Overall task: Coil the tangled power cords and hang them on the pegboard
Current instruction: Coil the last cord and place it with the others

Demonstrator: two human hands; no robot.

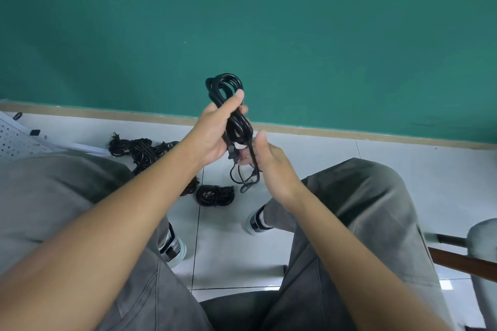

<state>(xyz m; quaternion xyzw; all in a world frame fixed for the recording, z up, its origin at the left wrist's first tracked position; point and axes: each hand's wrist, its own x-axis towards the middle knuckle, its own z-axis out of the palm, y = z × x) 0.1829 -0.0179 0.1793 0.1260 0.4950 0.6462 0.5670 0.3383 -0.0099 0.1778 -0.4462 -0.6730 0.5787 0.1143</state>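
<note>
A black power cord is looped into an upright coil in front of the green wall. My left hand grips the coil round its middle, thumb across the front. My right hand is just right of the coil's lower end, and its fingers pinch the loose tail of the cord, which hangs down with a plug at the bottom. On the floor lie a heap of tangled black cords and a small coiled cord. The white pegboard lies flat at the far left.
I sit with both knees in grey trousers spread, feet on white floor tiles. A green wall with a tan baseboard stands close ahead. A chair with a grey cushion and wooden frame is at the right edge. Small black hooks lie on the pegboard.
</note>
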